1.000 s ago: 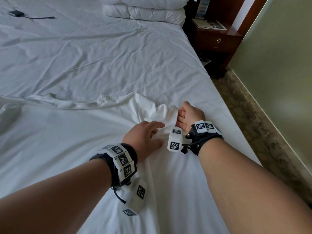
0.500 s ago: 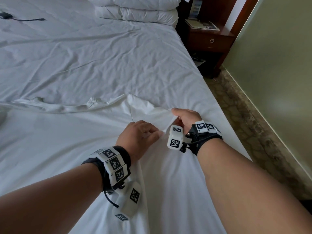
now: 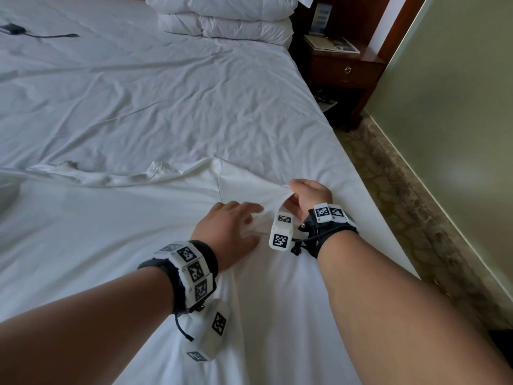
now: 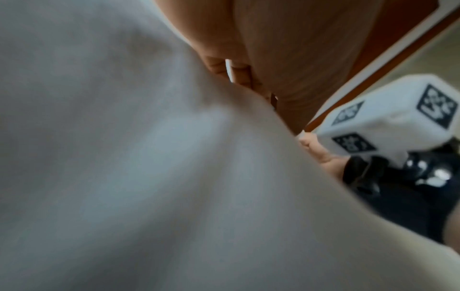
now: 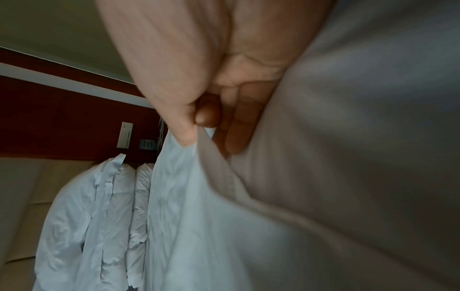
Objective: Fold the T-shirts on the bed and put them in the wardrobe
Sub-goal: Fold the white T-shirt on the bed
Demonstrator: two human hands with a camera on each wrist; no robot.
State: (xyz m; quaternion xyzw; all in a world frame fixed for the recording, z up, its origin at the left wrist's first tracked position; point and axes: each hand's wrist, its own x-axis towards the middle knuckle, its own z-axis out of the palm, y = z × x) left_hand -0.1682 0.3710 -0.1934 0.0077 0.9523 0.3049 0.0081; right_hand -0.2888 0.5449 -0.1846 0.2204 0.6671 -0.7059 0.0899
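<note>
**T-shirt sleeve held between both hands at the right edge of the bed**

T-shirt point(image 3: 116, 234), white, lies spread flat across the lower left and centre of the head view, on the white sheet of the bed point(image 3: 172, 107); its neckline sits at mid-left, and its sleeve point(image 3: 249, 187) lies right of centre; right hand point(image 3: 311, 198) pinches the sleeve's hemmed edge between thumb and curled fingers, as the right wrist view confirms; left hand point(image 3: 230, 232) grasps a gather of cloth just beside it, fingers bent over the fabric; the left wrist view is filled with blurred cloth. Stacked pillows point(image 3: 227, 20) occupy the top centre; a dark wooden nightstand point(image 3: 344, 70) stands at upper right; a small black device with a cable point(image 3: 14, 29) rests at upper left. No wardrobe is in view.

Likely step: folding the sleeve inward. Risks, as judgement: white cloth on white sheet may lead the fingers to catch the bedsheet too; a pull from only one corner could drag the body askew and wrinkle it; the shirt lies near the mattress edge, so a loose tug might slide it toward the floor.
</note>
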